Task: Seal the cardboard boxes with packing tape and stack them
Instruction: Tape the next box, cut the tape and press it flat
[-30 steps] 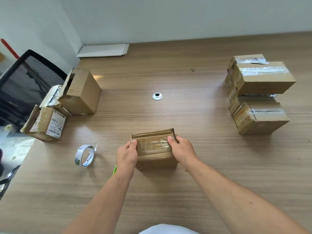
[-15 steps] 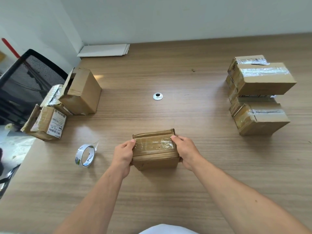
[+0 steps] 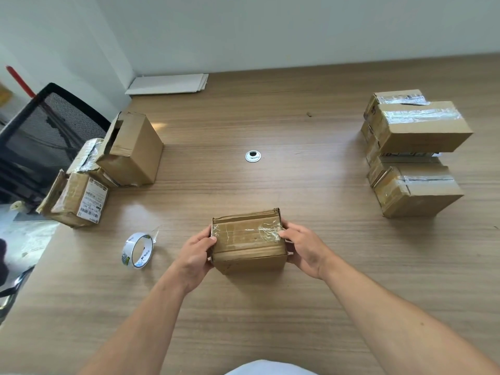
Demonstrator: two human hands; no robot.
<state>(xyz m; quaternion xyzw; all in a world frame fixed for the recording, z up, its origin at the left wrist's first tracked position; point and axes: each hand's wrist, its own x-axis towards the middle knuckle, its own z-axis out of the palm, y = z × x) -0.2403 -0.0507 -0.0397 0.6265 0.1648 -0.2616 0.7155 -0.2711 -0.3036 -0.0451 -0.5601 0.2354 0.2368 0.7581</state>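
Note:
A small cardboard box with clear tape across its top sits in front of me on the wooden table. My left hand grips its left side and my right hand grips its right side, thumbs on the top edge. A roll of clear packing tape lies on the table to the left of the box. Several taped boxes are stacked at the right. Three boxes with loose flaps stand at the left edge.
A round cable grommet is set in the table's middle. Flat white sheets lie at the back left corner by the wall. A black mesh chair stands left of the table.
Both hands have slid from the top of the box down onto its sides and now grip it. The box has lifted or tilted slightly toward me.

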